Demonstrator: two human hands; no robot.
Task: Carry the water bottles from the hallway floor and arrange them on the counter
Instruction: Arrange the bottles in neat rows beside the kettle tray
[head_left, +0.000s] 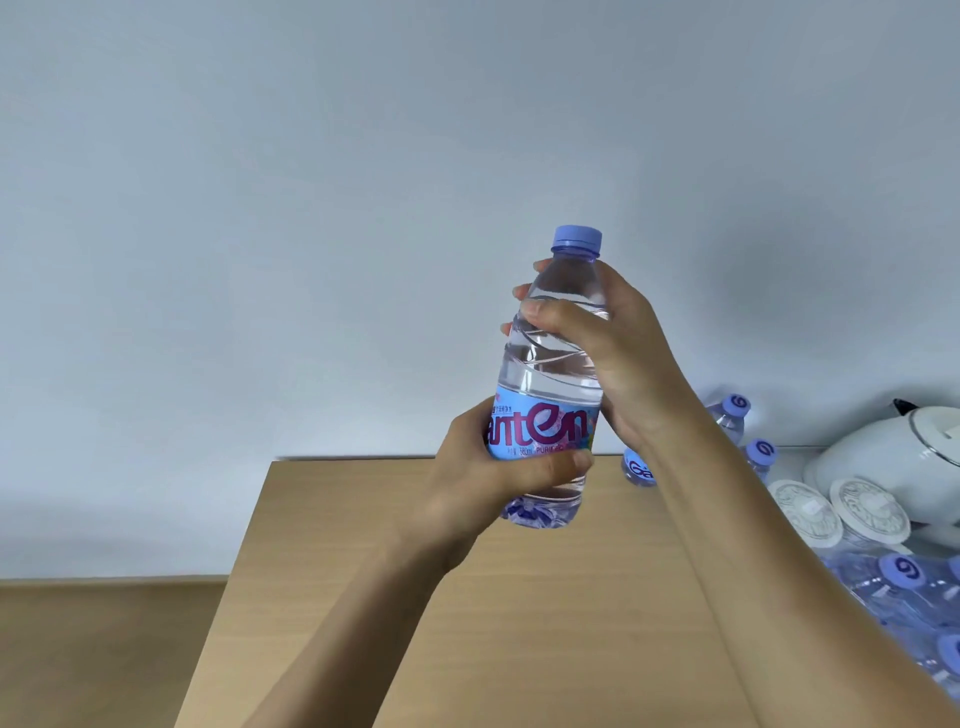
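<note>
In the head view, a water bottle is held upright above the wooden counter, clear of its surface. Its lower, labelled part is gripped by the left hand; its upper part below the blue cap is gripped by the right hand. Right of the held bottle, more bottles are seen beside a white kettle.

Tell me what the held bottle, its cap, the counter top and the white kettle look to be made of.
Bottle: clear thin plastic, glossy; water and moulded ribs show through it.
Cap: opaque lilac plastic, matte, ridged.
Counter: probably wood-look laminate; flat tan, faint grain, no sheen.
Kettle: smooth white body, glossy; plastic or enamel, cannot tell.
</note>
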